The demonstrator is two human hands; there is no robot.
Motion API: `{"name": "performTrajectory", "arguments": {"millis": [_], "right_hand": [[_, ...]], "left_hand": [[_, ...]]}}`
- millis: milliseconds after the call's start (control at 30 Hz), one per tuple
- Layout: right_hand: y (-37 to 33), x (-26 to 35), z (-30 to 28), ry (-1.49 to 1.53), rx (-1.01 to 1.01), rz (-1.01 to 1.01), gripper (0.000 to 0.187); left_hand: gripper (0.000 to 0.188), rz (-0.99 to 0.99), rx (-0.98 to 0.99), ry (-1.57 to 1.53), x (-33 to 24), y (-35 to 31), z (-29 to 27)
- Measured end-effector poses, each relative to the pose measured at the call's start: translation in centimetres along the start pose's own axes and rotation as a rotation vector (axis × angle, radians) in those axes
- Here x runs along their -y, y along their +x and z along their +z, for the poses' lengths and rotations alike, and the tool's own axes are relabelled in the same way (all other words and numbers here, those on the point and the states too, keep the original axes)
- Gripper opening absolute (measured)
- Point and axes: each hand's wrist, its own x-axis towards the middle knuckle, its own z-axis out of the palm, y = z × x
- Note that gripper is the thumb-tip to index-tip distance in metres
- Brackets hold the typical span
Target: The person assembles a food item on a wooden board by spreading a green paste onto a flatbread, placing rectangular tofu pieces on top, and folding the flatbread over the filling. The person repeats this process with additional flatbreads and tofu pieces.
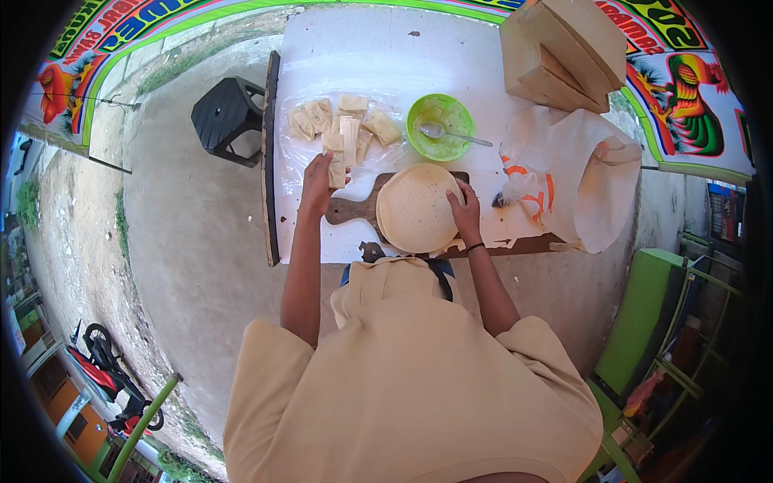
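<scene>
A folded flatbread parcel (335, 165), pale and oblong, is gripped in my left hand (317, 187), fingertips showing along its far side. Beyond it, several similar parcels (311, 121) lie on clear plastic sheeting. Round thin flatbreads (417, 211) are stacked on a dark wooden board (345, 211) whose handle points left. My right hand (465, 212) is closed at the right edge of this stack, thumb on top; how many sheets it pinches is hidden. Behind the stack stands a green bowl (465, 121) smeared with pale filling, a metal spoon (459, 137) resting in it.
An open cardboard box (555, 60) stands at the table's far right. A crumpled white plastic bag (596, 189) with orange print lies at the right edge. The white tabletop (346, 52) has a dark left edge. A black stool (221, 121) stands left of the table.
</scene>
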Motion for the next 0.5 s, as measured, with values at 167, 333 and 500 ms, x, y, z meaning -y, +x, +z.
{"name": "performTrajectory", "arguments": {"millis": [167, 333, 500], "right_hand": [[0.3, 4.5, 0.2, 0.019, -0.408, 0.087, 0.048], [5.8, 8.5, -0.7, 0.262, -0.282, 0.289, 0.062], [11.5, 7.7, 2.5, 0.096, -0.717, 0.482, 0.067]], "left_hand": [[0.037, 0.017, 0.276, 0.211, 5.1, -3.1, 4.5], [0.048, 0.168, 0.274, 0.713, 10.1, -5.0, 7.1], [0.057, 0.116, 0.290, 0.743, 11.6, -4.3, 6.2]]}}
